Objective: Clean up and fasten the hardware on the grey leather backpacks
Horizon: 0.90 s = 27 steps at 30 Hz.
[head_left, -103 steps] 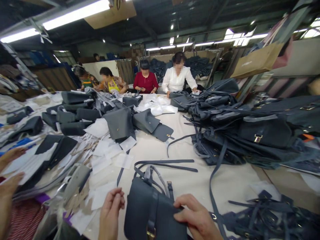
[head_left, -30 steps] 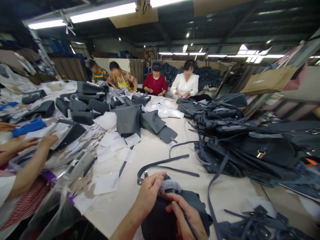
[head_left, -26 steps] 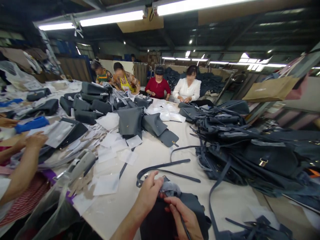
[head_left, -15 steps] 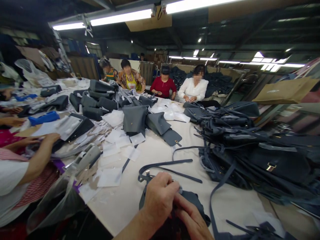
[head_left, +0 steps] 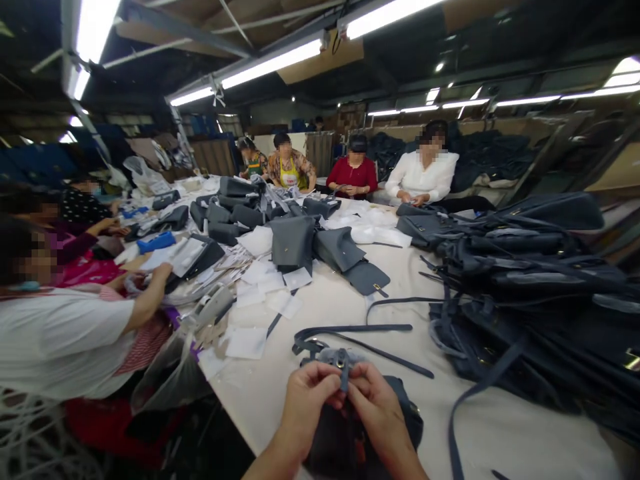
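Note:
At the table's near edge lies a dark blue-grey bag [head_left: 407, 407] with a small metal buckle [head_left: 341, 364] near its top. A short buckle strap [head_left: 345, 381] hangs from that buckle between my hands. My left hand [head_left: 309, 400] pinches the strap from the left, thumb and fingers together. From the right, my right hand [head_left: 377, 403] closes its fingertips on the same strap. The hands nearly meet and cover part of the bag. A long thin strap [head_left: 360, 328] curves over the table just beyond them.
A heap of dark bags [head_left: 540, 313] fills the right side. Two flat bag pieces [head_left: 293, 243] and more grey bags [head_left: 240, 207] lie ahead, with white paper sheets [head_left: 245, 343] to the left. Several co-workers sit around the table; one in a white top [head_left: 75, 327] is close on the left.
The view has swung left and lifted. My hands, earlier overlapped with the left in front, now sit side by side, and the buckle and strap between them are visible.

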{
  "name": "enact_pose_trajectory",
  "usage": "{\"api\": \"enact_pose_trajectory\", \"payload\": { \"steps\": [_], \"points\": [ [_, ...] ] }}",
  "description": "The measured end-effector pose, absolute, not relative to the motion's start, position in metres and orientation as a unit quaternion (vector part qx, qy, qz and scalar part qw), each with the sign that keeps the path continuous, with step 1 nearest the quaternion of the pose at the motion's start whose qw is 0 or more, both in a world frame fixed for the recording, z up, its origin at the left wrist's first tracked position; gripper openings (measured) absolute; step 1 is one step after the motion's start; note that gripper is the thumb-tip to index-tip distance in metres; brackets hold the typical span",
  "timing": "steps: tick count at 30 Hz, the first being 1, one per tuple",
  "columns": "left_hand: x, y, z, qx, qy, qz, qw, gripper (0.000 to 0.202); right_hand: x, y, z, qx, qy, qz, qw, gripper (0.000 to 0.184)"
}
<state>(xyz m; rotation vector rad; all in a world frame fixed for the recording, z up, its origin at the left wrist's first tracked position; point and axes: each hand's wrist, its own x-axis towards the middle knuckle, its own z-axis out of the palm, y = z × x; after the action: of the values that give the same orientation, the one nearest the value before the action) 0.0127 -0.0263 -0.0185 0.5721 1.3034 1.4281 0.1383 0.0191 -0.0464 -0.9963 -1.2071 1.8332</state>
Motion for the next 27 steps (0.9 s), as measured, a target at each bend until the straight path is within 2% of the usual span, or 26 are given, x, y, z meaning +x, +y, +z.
{"api": "enact_pose_trajectory", "payload": {
  "steps": [5,10,18,27],
  "points": [
    [-0.001,-0.031,-0.016,0.205,0.594,0.518,0.581,0.035,0.149,0.022,-0.037,-0.345,-0.428,0.770,0.323,0.054],
    [-0.002,-0.038,-0.018,0.222,0.629,0.468,0.580,0.027,0.146,0.025,-0.042,-0.421,-0.453,0.721,0.313,0.052],
    [0.011,-0.032,-0.031,0.249,0.671,0.431,0.550,0.012,0.143,0.024,-0.043,-0.422,-0.452,0.723,0.308,0.044],
    [0.003,-0.034,-0.029,0.259,0.642,0.419,0.588,0.021,0.144,0.025,-0.035,-0.413,-0.441,0.739,0.300,0.046]
  ]
}}
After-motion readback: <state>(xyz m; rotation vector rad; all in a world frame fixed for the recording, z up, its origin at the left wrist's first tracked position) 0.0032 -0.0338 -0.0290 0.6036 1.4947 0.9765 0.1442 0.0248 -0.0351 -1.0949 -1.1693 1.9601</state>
